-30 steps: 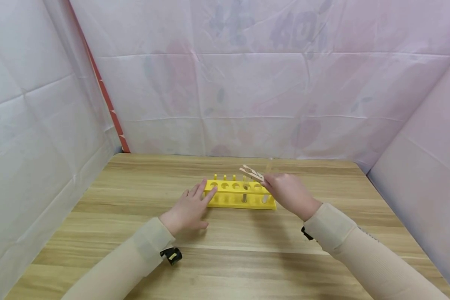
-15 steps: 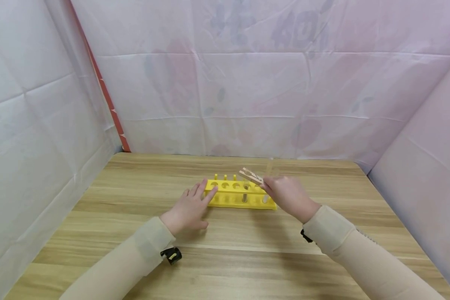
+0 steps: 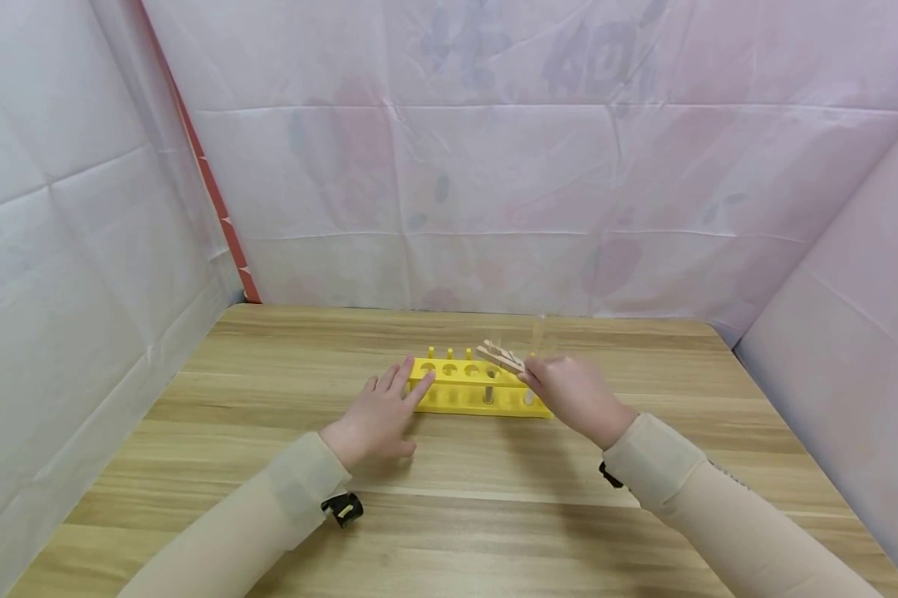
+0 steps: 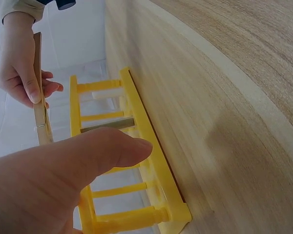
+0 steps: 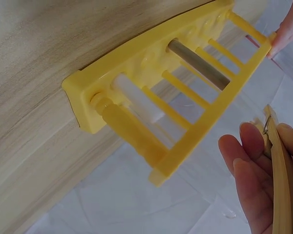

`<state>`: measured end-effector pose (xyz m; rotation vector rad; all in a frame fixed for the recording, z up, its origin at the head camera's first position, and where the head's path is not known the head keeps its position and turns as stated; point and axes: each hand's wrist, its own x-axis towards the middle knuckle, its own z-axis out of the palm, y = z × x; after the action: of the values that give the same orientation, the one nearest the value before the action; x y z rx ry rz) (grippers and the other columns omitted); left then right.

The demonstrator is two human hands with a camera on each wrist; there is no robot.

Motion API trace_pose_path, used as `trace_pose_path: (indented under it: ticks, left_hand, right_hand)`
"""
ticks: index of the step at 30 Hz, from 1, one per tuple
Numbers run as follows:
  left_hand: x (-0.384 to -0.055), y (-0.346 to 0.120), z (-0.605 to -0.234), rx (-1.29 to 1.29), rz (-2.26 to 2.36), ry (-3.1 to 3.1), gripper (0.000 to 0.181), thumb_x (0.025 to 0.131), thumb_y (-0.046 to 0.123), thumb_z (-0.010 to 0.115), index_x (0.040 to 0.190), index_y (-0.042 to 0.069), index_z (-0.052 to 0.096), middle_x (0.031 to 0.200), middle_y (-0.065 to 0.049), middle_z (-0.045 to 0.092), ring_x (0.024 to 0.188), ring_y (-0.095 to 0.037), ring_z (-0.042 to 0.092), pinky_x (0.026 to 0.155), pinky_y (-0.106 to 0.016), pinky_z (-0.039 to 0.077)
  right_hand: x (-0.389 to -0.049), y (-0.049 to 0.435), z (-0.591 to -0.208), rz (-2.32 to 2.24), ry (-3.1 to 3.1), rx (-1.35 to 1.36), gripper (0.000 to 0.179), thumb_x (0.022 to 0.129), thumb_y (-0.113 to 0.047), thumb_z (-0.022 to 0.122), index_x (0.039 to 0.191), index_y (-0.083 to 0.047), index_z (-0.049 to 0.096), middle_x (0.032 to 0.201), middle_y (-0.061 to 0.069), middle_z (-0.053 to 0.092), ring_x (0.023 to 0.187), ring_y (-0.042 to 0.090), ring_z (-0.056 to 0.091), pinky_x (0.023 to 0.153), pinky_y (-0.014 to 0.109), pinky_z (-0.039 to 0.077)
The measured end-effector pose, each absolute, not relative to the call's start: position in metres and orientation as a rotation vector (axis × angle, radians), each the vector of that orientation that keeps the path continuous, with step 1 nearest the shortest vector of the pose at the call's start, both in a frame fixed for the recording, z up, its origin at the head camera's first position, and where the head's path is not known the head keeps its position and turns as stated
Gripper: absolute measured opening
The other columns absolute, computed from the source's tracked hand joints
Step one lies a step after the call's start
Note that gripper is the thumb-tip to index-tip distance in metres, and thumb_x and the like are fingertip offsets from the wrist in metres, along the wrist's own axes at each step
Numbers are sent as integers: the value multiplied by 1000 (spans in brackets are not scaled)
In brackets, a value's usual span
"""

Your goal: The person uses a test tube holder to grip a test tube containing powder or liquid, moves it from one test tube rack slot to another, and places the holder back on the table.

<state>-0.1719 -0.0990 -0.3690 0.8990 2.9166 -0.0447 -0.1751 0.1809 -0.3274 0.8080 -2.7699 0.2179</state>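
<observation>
Right hand pinches the wooden tube clamp over the yellow rack at table centre. Left hand, fingers spread flat, steadies the rack's 9 o'clock end. Likely step: clamping the tube. Next needs the clamp tips aligned round its neck.

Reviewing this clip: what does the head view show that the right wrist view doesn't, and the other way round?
Only the head view shows the whole wooden table, both sleeves and the left hand resting flat against the rack's end. Only the right wrist view shows the contents of the two tubes: one white, one grey-brown. Both show the yellow plastic test tube rack and the right hand pinching a wooden clamp.
</observation>
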Motion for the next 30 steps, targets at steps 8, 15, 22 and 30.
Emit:
trace_pose_path:
  ticks: [8, 15, 22, 30]
  left_hand:
    - [-171, -99, -369, 914, -53, 2927, 98, 77, 42, 70, 151, 14, 12, 152, -24, 7, 136, -40, 20, 103, -55, 29]
    - [-171, -98, -368, 897, -49, 2917, 98, 78, 42, 70, 151, 14, 10, 153, -23, 5, 137, -39, 19, 104, -55, 28]
    - [-171, -98, -368, 894, -50, 2918, 98, 78, 42, 69, 151, 14, 10, 153, -23, 5, 137, -39, 19, 104, -55, 27]
    - [-171, -98, -368, 883, -46, 2913, 97, 78, 41, 68, 151, 15, 9, 153, -22, 3, 137, -38, 18, 104, -55, 27]
  right_hand:
    - [-176, 181, -332, 240, -2794, 799, 26, 91, -16, 61, 67, -13, 49, 53, -7, 38, 45, 6, 32, 43, 22, 29]
    - [-176, 182, -336, 239, -2785, 808, 31, 90, -16, 62, 64, -14, 45, 52, -8, 37, 45, 6, 31, 43, 22, 28]
    - [-175, 182, -337, 237, -2782, 814, 31, 89, -17, 62, 64, -15, 46, 52, -8, 36, 44, 6, 30, 42, 22, 28]
    - [-175, 183, -341, 251, -2796, 811, 30, 90, -17, 62, 65, -15, 47, 52, -8, 36, 44, 6, 30, 43, 22, 28]
